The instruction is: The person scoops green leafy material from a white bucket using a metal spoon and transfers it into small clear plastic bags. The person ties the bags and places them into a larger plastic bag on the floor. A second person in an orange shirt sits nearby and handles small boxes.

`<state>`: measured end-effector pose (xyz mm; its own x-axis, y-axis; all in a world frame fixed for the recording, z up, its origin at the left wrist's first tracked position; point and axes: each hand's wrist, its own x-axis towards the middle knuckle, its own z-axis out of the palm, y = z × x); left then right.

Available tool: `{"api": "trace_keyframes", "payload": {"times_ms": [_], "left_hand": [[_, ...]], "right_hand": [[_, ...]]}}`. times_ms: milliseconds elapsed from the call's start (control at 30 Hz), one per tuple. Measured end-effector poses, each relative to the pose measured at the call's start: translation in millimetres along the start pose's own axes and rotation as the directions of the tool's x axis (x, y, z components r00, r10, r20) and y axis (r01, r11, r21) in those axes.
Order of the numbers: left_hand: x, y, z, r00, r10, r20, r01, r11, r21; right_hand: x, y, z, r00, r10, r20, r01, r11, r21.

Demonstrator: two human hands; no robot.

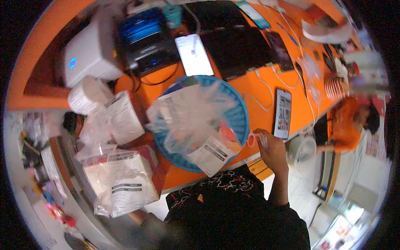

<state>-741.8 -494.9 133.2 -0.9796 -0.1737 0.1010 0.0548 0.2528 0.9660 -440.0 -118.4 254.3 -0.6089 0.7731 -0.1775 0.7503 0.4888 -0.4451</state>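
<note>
My left hand [137,216] is mostly hidden beneath a plastic-wrapped package [129,184] with a printed label, which it holds up beyond the table's front edge. My right hand [272,151], over that same edge, has its fingers curled on a small ring-shaped item [251,139]; blur leaves its kind unclear. A shiny clear piece [264,141] shows at the fingers. Between my hands stands a round blue plastic basket [239,109], heaped with labelled packages in clear bags [184,109]. Another boxed package [125,117] with a label sits left of the basket.
Behind the basket on the orange table [261,90] lie a lit phone or tablet [194,54] and a dark laptop [240,50]. A printer [147,47] and a paper roll [89,95] are at left. A phone [282,114] lies near my right hand. At right is another person [345,125].
</note>
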Motion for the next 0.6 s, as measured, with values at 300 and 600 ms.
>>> {"api": "trace_keyframes", "payload": {"times_ms": [300, 600], "left_hand": [[16.4, 0.7, 8.7, 0.995, -0.028, 0.099, 0.028, 1.000, -0.003], [21.3, 2.6, 6.2, 0.989, -0.051, 0.139, 0.062, 0.995, -0.079]], "right_hand": [[-25.5, 17.2, 8.6, 0.977, 0.210, -0.016, -0.211, 0.976, -0.058], [21.5, -37.2, 5.2, 0.928, -0.294, -0.230, 0.328, 0.936, 0.128]]}}
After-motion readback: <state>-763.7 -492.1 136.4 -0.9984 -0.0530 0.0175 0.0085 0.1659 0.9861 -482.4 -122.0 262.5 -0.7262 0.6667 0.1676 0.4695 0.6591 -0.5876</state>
